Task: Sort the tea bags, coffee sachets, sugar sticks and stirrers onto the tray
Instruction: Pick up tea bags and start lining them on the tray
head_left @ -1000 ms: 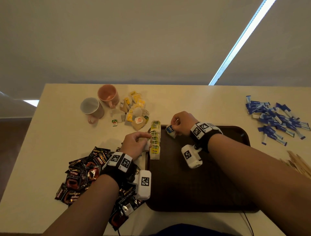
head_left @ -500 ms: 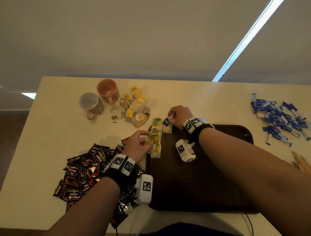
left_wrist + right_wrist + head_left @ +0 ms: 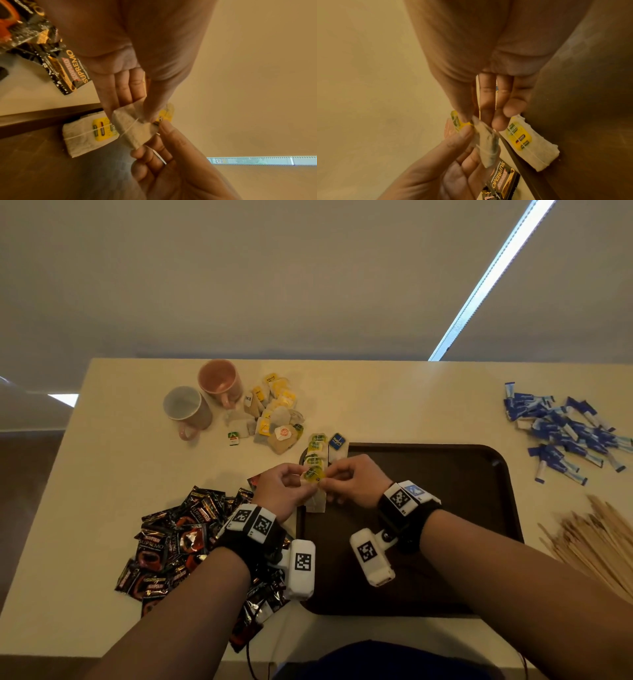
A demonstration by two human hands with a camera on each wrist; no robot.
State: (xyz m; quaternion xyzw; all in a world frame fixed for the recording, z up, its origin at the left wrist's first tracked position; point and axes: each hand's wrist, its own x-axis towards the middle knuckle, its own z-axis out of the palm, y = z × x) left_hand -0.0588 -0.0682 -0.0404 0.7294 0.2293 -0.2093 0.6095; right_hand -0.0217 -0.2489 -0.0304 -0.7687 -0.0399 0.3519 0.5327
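A yellow-tagged tea bag is pinched between the fingers of the left hand and the right hand, held just above the left edge of the brown tray. More tea bags are lined up along that edge; coffee sachets are heaped on the tabletop to the left.
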